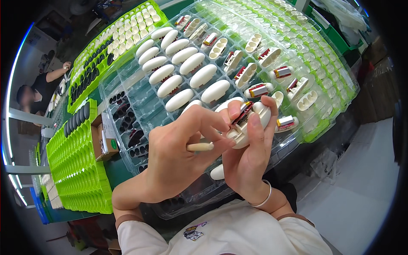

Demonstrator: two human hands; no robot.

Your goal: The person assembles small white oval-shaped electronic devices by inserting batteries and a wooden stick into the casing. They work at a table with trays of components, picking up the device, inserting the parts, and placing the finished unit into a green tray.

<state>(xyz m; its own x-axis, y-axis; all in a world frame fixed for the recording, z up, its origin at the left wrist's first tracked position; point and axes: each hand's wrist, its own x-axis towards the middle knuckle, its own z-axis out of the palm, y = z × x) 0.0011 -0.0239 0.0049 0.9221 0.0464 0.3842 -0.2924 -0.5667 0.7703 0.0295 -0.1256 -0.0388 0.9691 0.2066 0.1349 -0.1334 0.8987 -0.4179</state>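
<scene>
1. Hands meet at the near edge of the bench, above the near rim of a clear plastic tray.
2. The right hand, a bangle on its wrist, is closed around a white oval shell; thumb and forefinger pinch a small red and silver part seated in the shell's top.
3. The left hand is closed on a thin wooden stick, whose tip touches the shell.
4. Just under the hands, a second white shell lies in the tray.
5. Farther in, the tray's middle pockets hold rows of closed white shells, and those toward its right edge hold open shells with red and silver parts.
6. At the tray's left edge sit dark small parts, beside a brown cardboard box.
7. Green trays lie along the left of the bench; another green tray at the far left carries white and black pieces.
8. At the far left edge, another person works.
</scene>
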